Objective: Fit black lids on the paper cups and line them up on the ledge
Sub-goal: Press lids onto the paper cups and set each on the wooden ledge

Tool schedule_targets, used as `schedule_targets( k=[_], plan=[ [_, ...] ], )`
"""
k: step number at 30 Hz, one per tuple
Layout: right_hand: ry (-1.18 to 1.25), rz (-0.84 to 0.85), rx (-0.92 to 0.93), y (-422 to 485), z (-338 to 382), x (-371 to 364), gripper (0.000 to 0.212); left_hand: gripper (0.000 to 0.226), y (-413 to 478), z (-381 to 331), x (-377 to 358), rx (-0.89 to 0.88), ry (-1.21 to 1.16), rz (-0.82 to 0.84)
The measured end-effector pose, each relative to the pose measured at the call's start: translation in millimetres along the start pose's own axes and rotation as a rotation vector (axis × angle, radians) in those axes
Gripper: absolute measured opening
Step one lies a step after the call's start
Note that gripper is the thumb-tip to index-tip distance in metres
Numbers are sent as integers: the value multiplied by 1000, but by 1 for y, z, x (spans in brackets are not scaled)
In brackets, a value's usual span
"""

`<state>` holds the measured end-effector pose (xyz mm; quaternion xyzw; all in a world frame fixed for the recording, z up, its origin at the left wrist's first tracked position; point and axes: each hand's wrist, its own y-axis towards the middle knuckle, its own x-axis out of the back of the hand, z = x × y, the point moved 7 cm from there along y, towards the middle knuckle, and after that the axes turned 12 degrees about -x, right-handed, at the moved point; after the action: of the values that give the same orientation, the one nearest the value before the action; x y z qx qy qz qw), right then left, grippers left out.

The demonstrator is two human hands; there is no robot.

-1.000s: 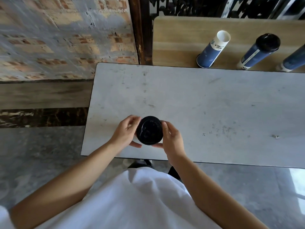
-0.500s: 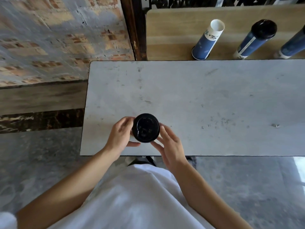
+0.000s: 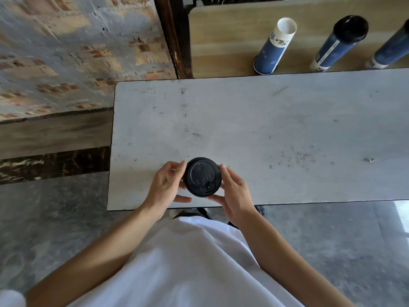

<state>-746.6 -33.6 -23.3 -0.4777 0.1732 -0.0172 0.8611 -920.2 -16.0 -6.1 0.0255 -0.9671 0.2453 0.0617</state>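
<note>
A black lid sits on top of a paper cup that is hidden beneath it, near the front edge of the grey table. My left hand grips the lid's left rim and my right hand grips its right rim. On the wooden ledge behind the table stand three blue paper cups: one without a lid, one with a black lid, and one cut off by the right edge.
A brick wall rises to the left of the table, with a dark post at the ledge's left end. Grey concrete floor lies below the table's front edge.
My right hand has closed back onto the lid's right rim after loosening half a second ago. The lidded cup stays between both hands near the front edge.
</note>
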Motion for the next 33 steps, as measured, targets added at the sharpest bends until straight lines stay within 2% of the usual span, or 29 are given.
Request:
schedule_targets(
  k=[5,8,12,18,21,27,33],
  plan=[
    [-32,-23,1,3,3,0,36,56,-2,0,-5,-34,-3,2],
    [-50,-39,10,5,4,-1,37,44,-1,0,-8,-71,9,-3],
    [-70,-63,33,6,5,-3,37,21,2,-4,-8,-210,62,-26],
    [-160,-165,102,6,12,-6,35,40,10,-13,-10,-452,228,-81],
    [-172,-192,130,6,14,-7,34,34,17,-17,-10,-471,217,-51],
    [-114,-142,113,8,18,-17,33,21,22,-20,-6,-515,230,1],
    [-264,-116,163,6,18,-36,30,31,16,-7,15,-459,210,-29]
  ],
)
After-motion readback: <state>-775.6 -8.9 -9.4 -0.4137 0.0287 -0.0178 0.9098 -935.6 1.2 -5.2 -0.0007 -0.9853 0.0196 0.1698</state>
